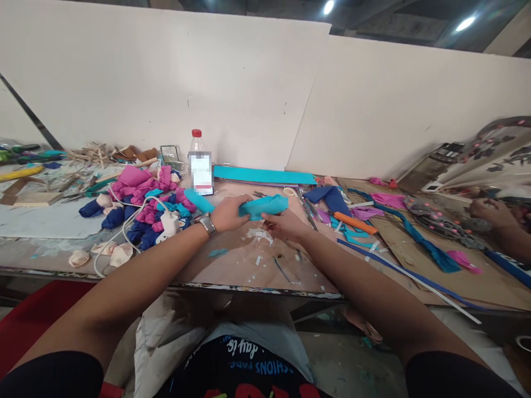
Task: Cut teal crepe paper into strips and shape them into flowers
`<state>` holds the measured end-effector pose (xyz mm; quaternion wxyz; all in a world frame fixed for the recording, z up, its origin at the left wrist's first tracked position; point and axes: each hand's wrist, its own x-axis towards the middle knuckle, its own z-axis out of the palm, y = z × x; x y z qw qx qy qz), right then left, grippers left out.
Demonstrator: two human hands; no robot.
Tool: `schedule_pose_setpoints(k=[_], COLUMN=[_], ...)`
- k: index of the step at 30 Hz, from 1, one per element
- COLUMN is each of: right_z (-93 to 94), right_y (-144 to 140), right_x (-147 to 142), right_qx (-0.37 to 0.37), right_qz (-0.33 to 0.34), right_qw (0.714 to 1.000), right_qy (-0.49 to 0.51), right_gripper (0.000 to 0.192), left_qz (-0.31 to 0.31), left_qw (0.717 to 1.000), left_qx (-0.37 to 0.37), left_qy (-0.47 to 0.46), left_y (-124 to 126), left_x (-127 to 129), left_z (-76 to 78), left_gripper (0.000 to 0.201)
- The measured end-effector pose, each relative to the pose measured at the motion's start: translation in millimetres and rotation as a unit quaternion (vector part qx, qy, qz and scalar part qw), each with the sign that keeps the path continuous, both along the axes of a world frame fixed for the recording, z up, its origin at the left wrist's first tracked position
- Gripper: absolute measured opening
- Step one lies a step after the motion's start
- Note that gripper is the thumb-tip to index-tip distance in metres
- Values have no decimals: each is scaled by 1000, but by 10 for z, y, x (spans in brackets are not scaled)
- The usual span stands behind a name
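Both hands, left hand (227,214) at nine o'clock and right hand (284,224) at four, close on a teal foam piece (264,206) mid-bench, probably light, soft and crushable, best pinched at its ends.

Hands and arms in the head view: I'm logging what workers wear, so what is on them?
Both arms are bare up to short black sleeves. The left hand has a silver metal-band wristwatch at the wrist. The right hand shows no glove, ring or band.
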<state>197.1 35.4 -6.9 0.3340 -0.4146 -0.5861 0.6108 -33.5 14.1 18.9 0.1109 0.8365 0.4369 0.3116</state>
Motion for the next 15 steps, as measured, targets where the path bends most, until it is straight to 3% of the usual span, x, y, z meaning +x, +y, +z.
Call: schedule_pose_setpoints(k=[9, 15], right_z=[-46, 70], right_y=[55, -108], right_x=[17, -27], right_qx=[32, 47], right_qz=[27, 74], right_qw=[999, 987], right_qy=[-31, -135], right_gripper=[40, 37], left_qz=[-5, -70], left_qw=[997, 993], left_qx=[15, -13], left_qy=[-76, -95], left_y=[19, -6], left_x=[-37, -25], left_z=[13, 29], left_gripper=[36, 20])
